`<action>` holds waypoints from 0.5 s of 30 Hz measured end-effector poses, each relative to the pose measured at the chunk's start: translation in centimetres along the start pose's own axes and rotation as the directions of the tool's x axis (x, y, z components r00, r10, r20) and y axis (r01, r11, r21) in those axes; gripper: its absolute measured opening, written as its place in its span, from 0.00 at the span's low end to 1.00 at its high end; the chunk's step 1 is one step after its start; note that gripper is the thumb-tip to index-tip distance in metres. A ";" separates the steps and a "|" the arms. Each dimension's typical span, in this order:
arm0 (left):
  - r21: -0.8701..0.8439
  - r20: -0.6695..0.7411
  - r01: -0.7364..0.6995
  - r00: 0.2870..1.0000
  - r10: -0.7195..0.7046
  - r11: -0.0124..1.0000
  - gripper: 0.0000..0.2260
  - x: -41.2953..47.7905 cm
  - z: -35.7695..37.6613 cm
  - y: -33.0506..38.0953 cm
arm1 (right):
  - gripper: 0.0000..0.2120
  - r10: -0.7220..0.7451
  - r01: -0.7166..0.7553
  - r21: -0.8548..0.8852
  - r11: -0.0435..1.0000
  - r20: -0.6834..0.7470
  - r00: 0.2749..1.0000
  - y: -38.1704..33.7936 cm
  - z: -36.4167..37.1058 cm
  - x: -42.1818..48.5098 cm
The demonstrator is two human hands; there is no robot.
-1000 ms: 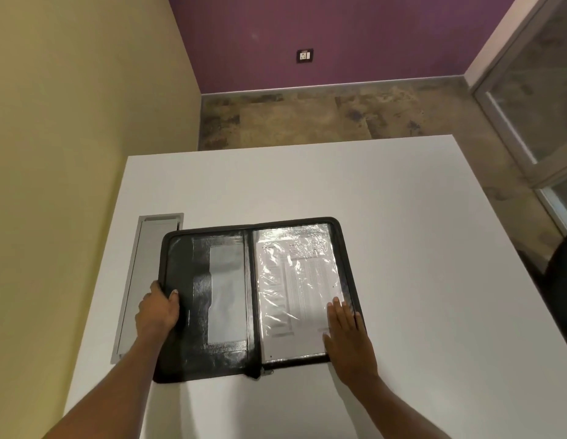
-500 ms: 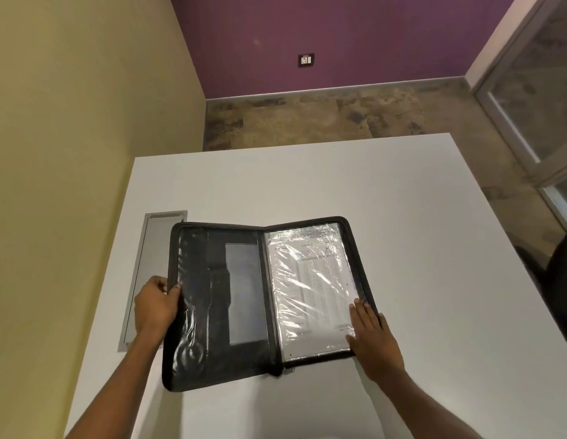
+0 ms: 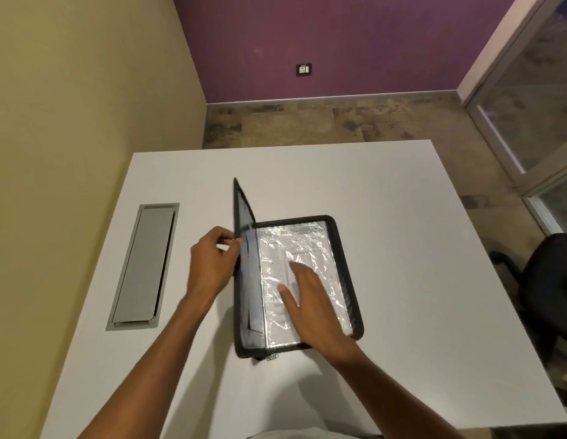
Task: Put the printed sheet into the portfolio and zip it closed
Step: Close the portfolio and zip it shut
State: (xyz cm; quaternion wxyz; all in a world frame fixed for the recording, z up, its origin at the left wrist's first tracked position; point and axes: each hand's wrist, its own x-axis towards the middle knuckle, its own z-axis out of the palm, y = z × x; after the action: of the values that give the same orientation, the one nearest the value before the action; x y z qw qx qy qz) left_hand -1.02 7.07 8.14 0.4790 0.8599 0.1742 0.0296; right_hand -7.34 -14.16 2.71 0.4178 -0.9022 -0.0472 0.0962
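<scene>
A black zip portfolio (image 3: 345, 248) lies on the white table (image 3: 402, 248), its right half flat. The printed sheet (image 3: 294, 245) rests in that half under a shiny clear plastic sleeve. The left cover (image 3: 244, 236) stands almost upright, seen nearly edge-on. My left hand (image 3: 212, 264) pinches the outer edge of that raised cover. My right hand (image 3: 310, 299) lies flat, fingers spread, on the sleeve over the sheet. A metal zip pull (image 3: 271, 357) shows at the near corner by the spine.
A grey recessed cable hatch (image 3: 142, 264) is set into the table at the left. A yellow wall runs close along the left side. A black chair (image 3: 548, 293) stands off the table's right edge. Floor and a purple wall lie beyond the far edge.
My left hand has swung the left cover up from flat to nearly vertical. My right hand has slid from the sheet's right edge toward its middle.
</scene>
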 end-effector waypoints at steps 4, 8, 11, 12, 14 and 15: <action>-0.138 0.156 0.030 0.988 -0.008 0.990 0.05 -1.5 4.1 2.5 | 0.25 -0.046 0.040 0.188 0.981 0.027 0.999 -4.6 -0.9 0.2; -0.096 0.329 -0.051 0.941 0.080 0.994 0.16 -2.8 7.7 1.8 | 0.28 0.105 -0.094 0.171 0.981 -0.054 0.993 -2.2 -2.7 0.3; 0.041 0.489 -0.164 0.863 0.124 0.986 0.24 -3.6 10.5 -0.3 | 0.29 0.181 -0.166 0.141 0.976 -0.098 0.979 1.5 -3.6 0.4; 0.109 0.523 -0.204 0.844 0.118 0.973 0.27 -3.8 11.5 -1.2 | 0.29 0.210 -0.197 0.122 0.973 -0.111 0.971 2.7 -3.7 0.5; 0.241 0.569 -0.254 0.819 0.076 0.937 0.31 -4.2 13.4 -2.9 | 0.31 0.299 -0.290 0.083 0.953 -0.121 0.947 5.3 -3.8 1.0; 0.282 0.585 -0.260 0.809 0.049 0.924 0.33 -4.3 14.4 -3.6 | 0.32 0.342 -0.338 0.050 0.940 -0.117 0.932 6.5 -3.8 1.3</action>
State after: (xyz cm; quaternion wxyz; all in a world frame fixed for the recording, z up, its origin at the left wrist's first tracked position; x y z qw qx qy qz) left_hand -2.90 -4.38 -2.13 0.3446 0.9116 -0.0455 -0.2193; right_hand -5.21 -21.01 0.01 0.4100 -0.8948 0.1370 0.1114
